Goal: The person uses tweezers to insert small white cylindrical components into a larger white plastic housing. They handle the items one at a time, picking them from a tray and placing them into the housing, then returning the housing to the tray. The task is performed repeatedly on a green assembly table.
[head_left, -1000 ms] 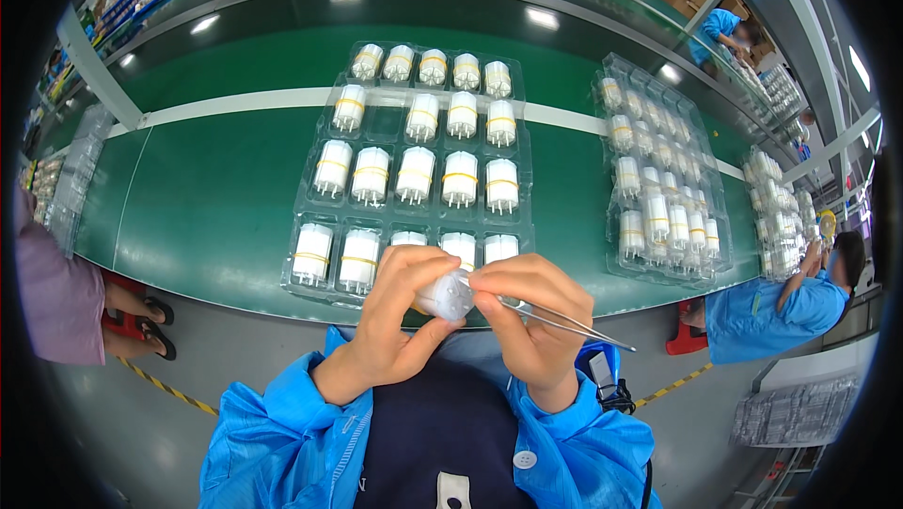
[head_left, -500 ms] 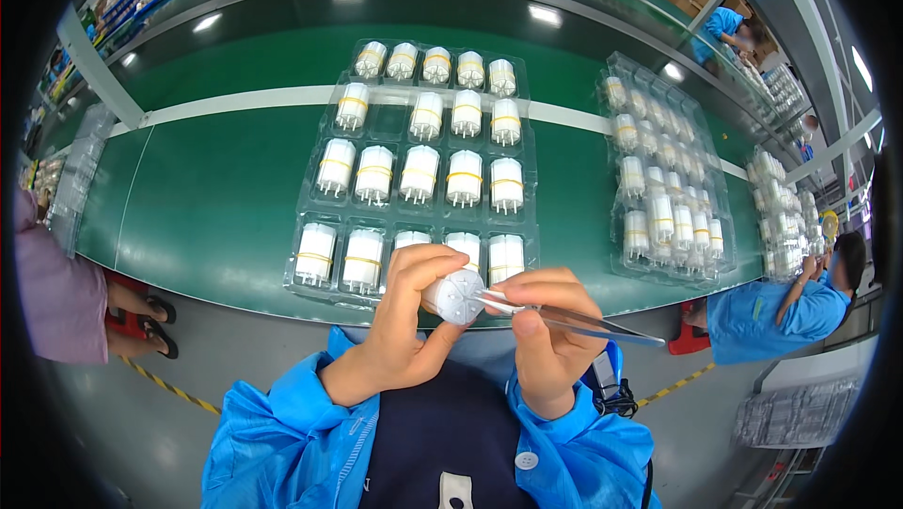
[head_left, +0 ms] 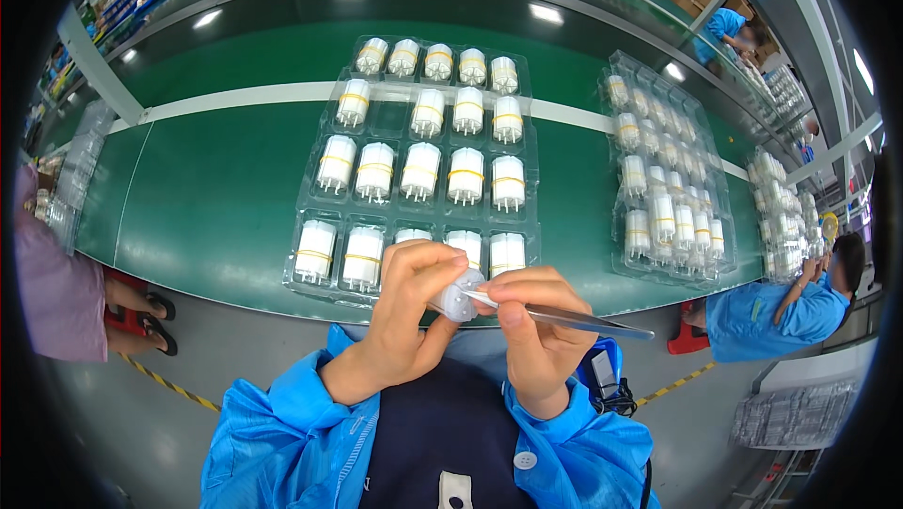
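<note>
My left hand [head_left: 404,307] is closed around a white cylindrical plug-like part [head_left: 458,302], its round, pale end face turned toward my right hand. In my right hand [head_left: 541,330] a pair of metal tweezers [head_left: 602,324] is pinched, handle end pointing right. The tips of the tweezers meet the end face of the part, though my fingers partly cover the contact. Just beyond both hands lies a clear plastic tray [head_left: 534,180] holding rows of similar white cylinders [head_left: 419,170] with yellow bands, several showing metal pins. My left hand overlaps its front row.
All this is at a green work surface [head_left: 207,189]. Stacked clear trays of white cylinders [head_left: 663,217] stand to the right. A co-worker in blue [head_left: 776,316] sits farther right, and a person in pink [head_left: 61,283] is at the left. A metal post [head_left: 99,71] rises at the far left.
The white part has turned in my left hand, so its end face appears narrower. My right hand and the tweezers have shifted slightly left, with the tips at a different spot on that face.
</note>
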### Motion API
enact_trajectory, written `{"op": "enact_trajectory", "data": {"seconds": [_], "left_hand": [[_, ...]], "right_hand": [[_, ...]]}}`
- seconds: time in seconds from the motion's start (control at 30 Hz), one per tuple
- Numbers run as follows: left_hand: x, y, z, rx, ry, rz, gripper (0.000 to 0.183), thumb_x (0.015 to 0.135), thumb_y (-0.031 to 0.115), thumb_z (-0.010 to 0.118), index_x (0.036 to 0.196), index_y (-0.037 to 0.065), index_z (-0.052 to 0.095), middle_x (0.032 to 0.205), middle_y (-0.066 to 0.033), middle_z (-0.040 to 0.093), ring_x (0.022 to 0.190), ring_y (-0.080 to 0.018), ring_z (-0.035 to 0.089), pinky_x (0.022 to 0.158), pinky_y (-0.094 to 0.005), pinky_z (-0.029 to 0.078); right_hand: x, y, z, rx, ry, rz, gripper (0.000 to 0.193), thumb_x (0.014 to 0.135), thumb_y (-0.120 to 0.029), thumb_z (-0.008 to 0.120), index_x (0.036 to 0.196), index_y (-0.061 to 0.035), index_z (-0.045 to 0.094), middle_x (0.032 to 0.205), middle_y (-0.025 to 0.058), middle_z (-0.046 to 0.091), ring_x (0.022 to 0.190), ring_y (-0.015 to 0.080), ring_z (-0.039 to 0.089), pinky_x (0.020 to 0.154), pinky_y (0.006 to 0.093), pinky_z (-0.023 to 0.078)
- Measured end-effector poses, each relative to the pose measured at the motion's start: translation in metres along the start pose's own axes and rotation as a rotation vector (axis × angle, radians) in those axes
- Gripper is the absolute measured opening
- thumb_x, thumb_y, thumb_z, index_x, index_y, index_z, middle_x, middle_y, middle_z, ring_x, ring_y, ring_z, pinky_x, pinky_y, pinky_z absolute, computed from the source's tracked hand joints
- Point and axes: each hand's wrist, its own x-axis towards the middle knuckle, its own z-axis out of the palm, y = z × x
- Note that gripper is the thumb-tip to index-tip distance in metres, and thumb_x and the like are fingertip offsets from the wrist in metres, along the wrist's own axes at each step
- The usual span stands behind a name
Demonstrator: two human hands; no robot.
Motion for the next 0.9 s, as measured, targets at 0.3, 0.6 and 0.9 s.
{"op": "enact_trajectory", "data": {"seconds": [0.3, 0.6, 0.9], "left_hand": [[0.001, -0.001, -0.002, 0.031, 0.02, 0.009, 0.063, 0.066, -0.008, 0.074, 0.126, 0.002, 0.057, 0.116, -0.0165, 0.058, 0.101, -0.0333, 0.055, 0.084, -0.0396, 0.046], [0.0, 0.002, -0.004, 0.022, -0.004, -0.059, 0.061, 0.064, -0.008, 0.071, 0.123, 0.001, 0.061, 0.114, -0.016, 0.059, 0.101, -0.033, 0.055, 0.085, -0.0397, 0.046], [-0.001, 0.0, -0.01, 0.005, -0.078, -0.092, 0.059, 0.066, -0.006, 0.07, 0.124, -0.001, 0.06, 0.115, -0.0166, 0.058, 0.102, -0.0338, 0.055, 0.087, -0.0407, 0.046]], "right_hand": [[0.004, 0.002, -0.005, -0.012, -0.076, -0.021, 0.01, 0.084, 0.001, 0.07, 0.095, 0.0029, 0.07, 0.091, 0.0167, 0.071, 0.081, 0.0218, 0.067, 0.07, 0.0291, 0.053], [0.005, 0.002, -0.005, -0.086, -0.083, -0.015, 0.01, 0.084, 0.002, 0.069, 0.094, 0.0022, 0.071, 0.089, 0.015, 0.071, 0.078, 0.0216, 0.067, 0.069, 0.0292, 0.053], [0.018, -0.006, -0.008, -0.231, -0.189, -0.05, 0.011, 0.082, 0.001, 0.071, 0.093, 0.0019, 0.071, 0.087, 0.0148, 0.07, 0.076, 0.0214, 0.067, 0.067, 0.0296, 0.052]]}}
